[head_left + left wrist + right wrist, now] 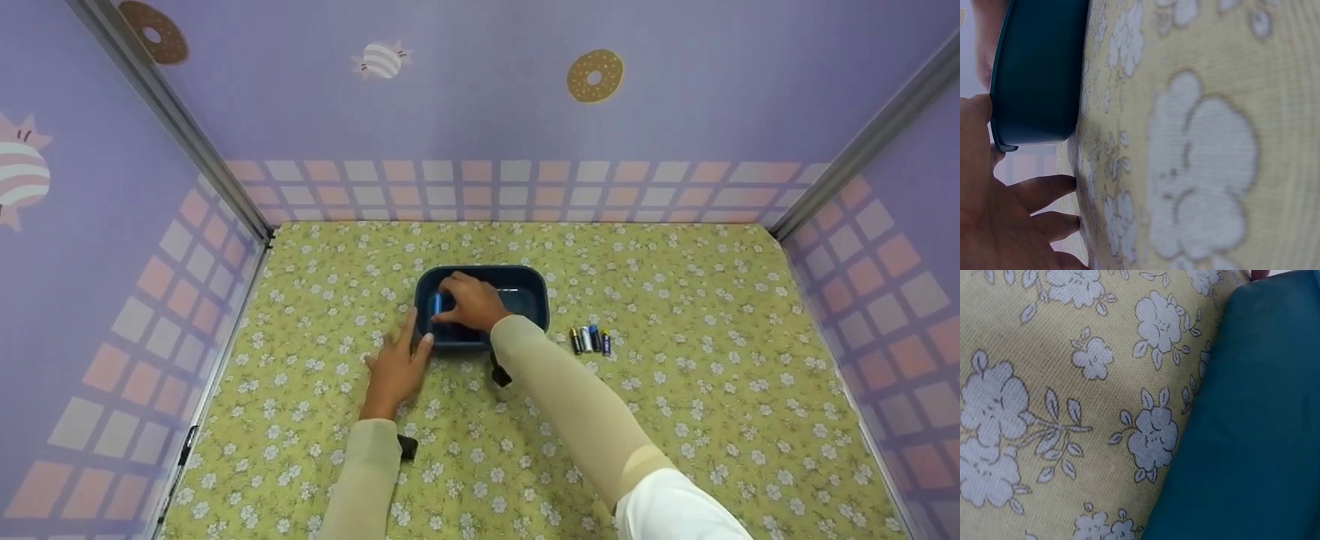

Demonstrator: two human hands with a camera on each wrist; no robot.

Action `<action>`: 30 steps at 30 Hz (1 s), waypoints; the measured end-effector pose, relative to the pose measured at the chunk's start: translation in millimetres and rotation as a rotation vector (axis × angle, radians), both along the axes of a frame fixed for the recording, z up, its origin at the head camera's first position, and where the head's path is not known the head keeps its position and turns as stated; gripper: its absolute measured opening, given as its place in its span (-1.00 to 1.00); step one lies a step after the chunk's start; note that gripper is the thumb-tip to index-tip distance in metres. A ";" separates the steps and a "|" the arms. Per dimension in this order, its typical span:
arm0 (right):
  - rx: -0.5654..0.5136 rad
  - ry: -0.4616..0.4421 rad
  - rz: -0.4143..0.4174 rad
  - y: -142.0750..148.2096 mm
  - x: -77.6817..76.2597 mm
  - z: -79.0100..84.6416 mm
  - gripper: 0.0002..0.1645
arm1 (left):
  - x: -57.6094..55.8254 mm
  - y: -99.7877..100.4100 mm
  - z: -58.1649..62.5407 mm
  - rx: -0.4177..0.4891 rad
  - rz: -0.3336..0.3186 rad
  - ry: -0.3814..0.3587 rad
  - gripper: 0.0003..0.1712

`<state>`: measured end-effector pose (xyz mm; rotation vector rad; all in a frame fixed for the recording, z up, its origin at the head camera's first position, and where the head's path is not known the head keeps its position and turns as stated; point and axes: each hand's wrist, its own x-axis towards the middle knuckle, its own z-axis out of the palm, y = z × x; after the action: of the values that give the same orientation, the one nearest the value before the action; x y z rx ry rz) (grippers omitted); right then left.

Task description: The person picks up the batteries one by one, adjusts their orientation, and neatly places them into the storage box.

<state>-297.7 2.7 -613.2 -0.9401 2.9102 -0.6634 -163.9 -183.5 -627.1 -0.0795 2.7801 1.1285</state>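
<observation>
A dark teal plastic bin (pixel 531 304) rests on the flowered cloth. My right hand (pixel 472 302) reaches into its left half and pinches a blue battery (pixel 436 304) between thumb and fingers. The bin's floor under that hand is mostly hidden. At the near left corner my left hand (pixel 395 371) touches the bin with thumb and index finger, the fingers fairly straight. In the left wrist view, the thumb meets the rim of the bin (pixel 1039 73) and other fingers (pixel 1053 225) spread down to the cloth. The right wrist view shows only the bin's outer wall (pixel 1252 410) and cloth.
Several batteries (pixel 590 340) lie side by side on the cloth (pixel 712 390), right of the bin. Purple panel walls (pixel 487 112) stand behind and at both sides. A black strap piece (pixel 407 448) sits at the left wrist.
</observation>
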 end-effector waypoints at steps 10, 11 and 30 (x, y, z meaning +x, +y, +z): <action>0.037 -0.077 -0.020 -9.7 1.6 -0.2 -0.33 | 1.2 -1.8 -1.3 0.007 -0.003 0.025 -0.16; 0.043 -0.075 -0.022 -10.4 1.7 -0.9 -0.33 | 1.4 -1.9 -1.5 0.006 0.000 0.025 -0.16; 0.119 -0.129 -0.058 -21.2 6.0 -6.3 -0.25 | 1.6 -0.3 -1.8 0.017 0.007 0.016 -0.15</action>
<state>-291.7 -18.5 -619.5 -0.7736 2.8364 -0.5248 -162.3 -183.8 -628.8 -0.0786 2.7851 1.1597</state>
